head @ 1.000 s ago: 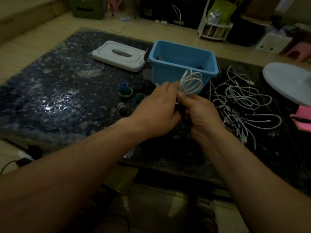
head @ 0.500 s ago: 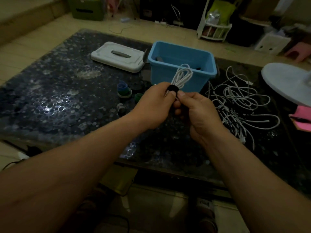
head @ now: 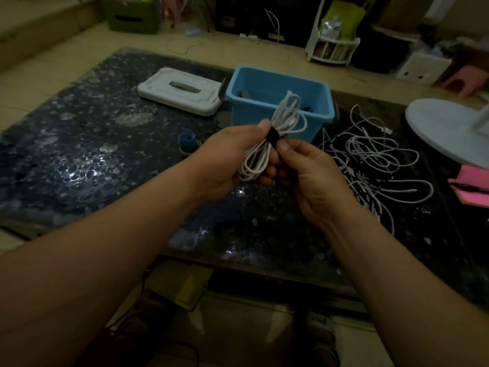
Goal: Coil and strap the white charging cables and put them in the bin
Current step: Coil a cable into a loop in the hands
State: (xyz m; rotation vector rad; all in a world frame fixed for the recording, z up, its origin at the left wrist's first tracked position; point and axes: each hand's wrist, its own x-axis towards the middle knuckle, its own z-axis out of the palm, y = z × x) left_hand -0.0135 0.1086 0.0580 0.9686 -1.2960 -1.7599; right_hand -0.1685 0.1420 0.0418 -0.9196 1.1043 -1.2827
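One coiled cable (head: 289,112) held over the bench (head: 105,154). Left hand (head: 227,160) fingers curl round its loops; right hand (head: 317,178) fingers pinch the black strap (head: 272,136). Blue bin (head: 280,74) just behind.

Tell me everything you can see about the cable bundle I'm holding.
The cable bundle is thin white cord, plastic-looking, coiled in long loops, cinched midway by a black strap. It tilts above the table before the blue bin. The left hand grips its lower loops; the right hand pinches the strap.
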